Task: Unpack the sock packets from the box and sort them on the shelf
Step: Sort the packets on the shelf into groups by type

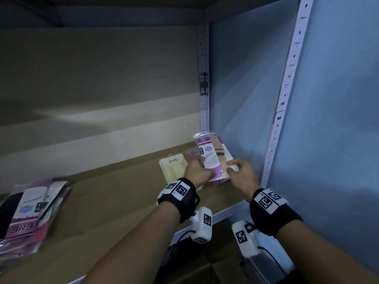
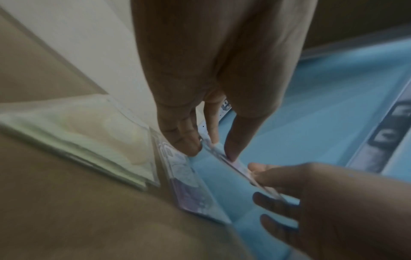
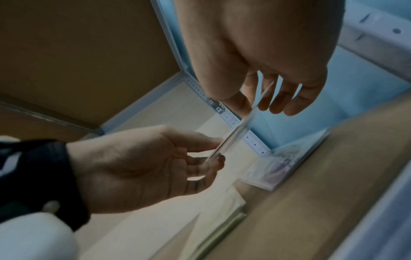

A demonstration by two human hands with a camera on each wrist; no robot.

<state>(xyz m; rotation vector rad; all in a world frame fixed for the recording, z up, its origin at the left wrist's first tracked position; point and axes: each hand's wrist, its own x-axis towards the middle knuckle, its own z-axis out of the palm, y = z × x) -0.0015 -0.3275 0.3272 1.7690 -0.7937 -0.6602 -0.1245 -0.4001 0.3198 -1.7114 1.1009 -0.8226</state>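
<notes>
While both of my hands are up at the right end of the brown cardboard-lined shelf (image 1: 114, 193), I judge this to be the sorting step: one flat purple-and-white sock packet in clear plastic (image 1: 212, 158) is held in the air, tilted, above the small stack of purple packets (image 1: 220, 179) lying in the corner by the blue side panel (image 1: 242, 99). My left hand (image 1: 198, 170) pinches the packet's near-left edge between thumb and fingers (image 2: 189, 140); my right hand (image 1: 242, 173) grips its right edge, fingers (image 3: 278, 100) curled round it. Just left of the purple stack lies a pale cream packet stack (image 1: 174, 167), and far left a loose pile of pink-and-black packets (image 1: 30, 212). Next I would lower it flat onto the matching purple stack, edges squared, then let go.
</notes>
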